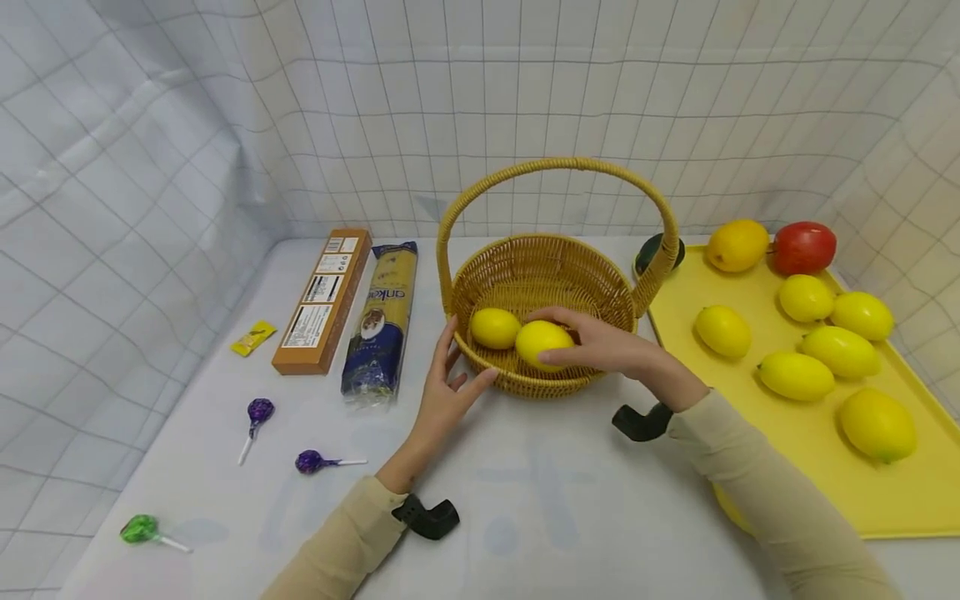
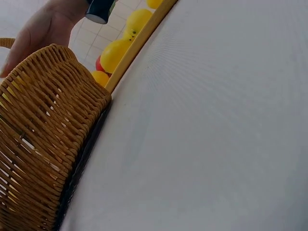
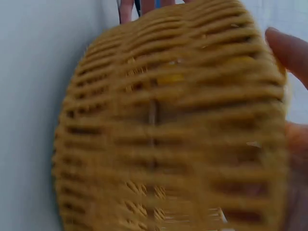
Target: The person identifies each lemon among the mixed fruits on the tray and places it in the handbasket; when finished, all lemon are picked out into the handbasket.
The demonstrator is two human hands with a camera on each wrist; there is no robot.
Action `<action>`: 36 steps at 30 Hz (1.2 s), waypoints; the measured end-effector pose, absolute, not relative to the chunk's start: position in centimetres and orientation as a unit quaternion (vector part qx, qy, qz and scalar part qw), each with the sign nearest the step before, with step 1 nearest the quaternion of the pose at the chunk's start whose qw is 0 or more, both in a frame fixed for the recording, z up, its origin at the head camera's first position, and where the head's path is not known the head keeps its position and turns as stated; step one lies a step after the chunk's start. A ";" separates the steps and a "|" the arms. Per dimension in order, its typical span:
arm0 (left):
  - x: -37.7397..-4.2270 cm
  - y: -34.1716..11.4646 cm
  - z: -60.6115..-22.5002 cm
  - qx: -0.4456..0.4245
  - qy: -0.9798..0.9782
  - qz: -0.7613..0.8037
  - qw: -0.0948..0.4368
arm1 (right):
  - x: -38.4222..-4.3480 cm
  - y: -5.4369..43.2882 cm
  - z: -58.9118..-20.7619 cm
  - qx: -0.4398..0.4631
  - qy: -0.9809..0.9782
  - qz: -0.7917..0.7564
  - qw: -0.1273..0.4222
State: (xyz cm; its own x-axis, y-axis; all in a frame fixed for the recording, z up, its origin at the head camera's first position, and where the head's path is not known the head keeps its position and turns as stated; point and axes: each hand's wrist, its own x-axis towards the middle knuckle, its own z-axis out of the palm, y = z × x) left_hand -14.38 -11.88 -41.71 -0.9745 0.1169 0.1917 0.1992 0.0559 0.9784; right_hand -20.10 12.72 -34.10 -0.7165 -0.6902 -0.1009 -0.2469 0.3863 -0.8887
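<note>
Yellow lemon (image 1: pixel 537 342) here sits between the thumb and fingers of the right hand (image 1: pixel 600 342), low inside the near side of the basket (image 1: pixel 555 387). Can't tell if it's touching bottom. Looks smooth and firm, so my guess is light, not fragile, a bit slippery; I'd hold it round the fat middle, not the pointy ends. Left hand (image 1: pixel 441 400) has its fingers spread, touching the rim at the near left, not clamped. Woven stuff like that is probably light and springy and could skid, so rim or handle (image 1: pixel 570 164) are the places to grab. Second lemon (image 1: pixel 492 328) lies in the basket just left of the held one. Farther out: yellow tray (image 1: pixel 772 454) of more fruit on the right, pasta packet (image 1: pixel 382 321) and box (image 1: pixel 322 304) on the left, lollipops (image 1: pixel 260 411) nearer.
</note>
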 end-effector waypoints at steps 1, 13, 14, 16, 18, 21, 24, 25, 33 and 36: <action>-14.4 -11.8 -41.8 -0.113 -0.726 -0.677 0.032 | -20.4 12.2 -34.3 -0.303 0.795 -0.462 0.251; -14.0 -11.7 -40.3 -0.112 -0.727 -0.677 0.022 | -22.5 8.8 -35.7 -0.308 0.782 -0.442 0.313; -13.9 -11.6 -39.9 -0.111 -0.726 -0.678 0.019 | -22.6 8.6 -35.7 -0.305 0.784 -0.448 0.303; -13.6 -11.5 -39.2 -0.113 -0.723 -0.682 0.016 | -22.6 8.5 -35.6 -0.289 0.790 -0.467 0.271; -13.3 -11.4 -38.6 -0.110 -0.724 -0.681 0.011 | -22.5 8.8 -35.5 -0.278 0.799 -0.484 0.224; -13.0 -11.6 -38.5 -0.099 -0.729 -0.678 0.008 | -21.7 10.3 -35.2 -0.273 0.803 -0.502 0.170; -12.8 -11.8 -38.8 -0.087 -0.733 -0.675 0.008 | -20.4 13.3 -34.6 -0.297 0.792 -0.508 0.161; -12.8 -11.9 -38.9 -0.085 -0.734 -0.674 0.010 | -19.9 14.6 -34.3 -0.304 0.787 -0.512 0.162; -13.1 -11.8 -39.2 -0.090 -0.730 -0.678 0.010 | -13.8 29.0 -32.7 -0.226 0.830 -0.503 0.085; -13.3 -11.6 -39.0 -0.095 -0.727 -0.680 0.008 | -11.7 35.5 -34.0 -0.153 0.838 -0.523 0.003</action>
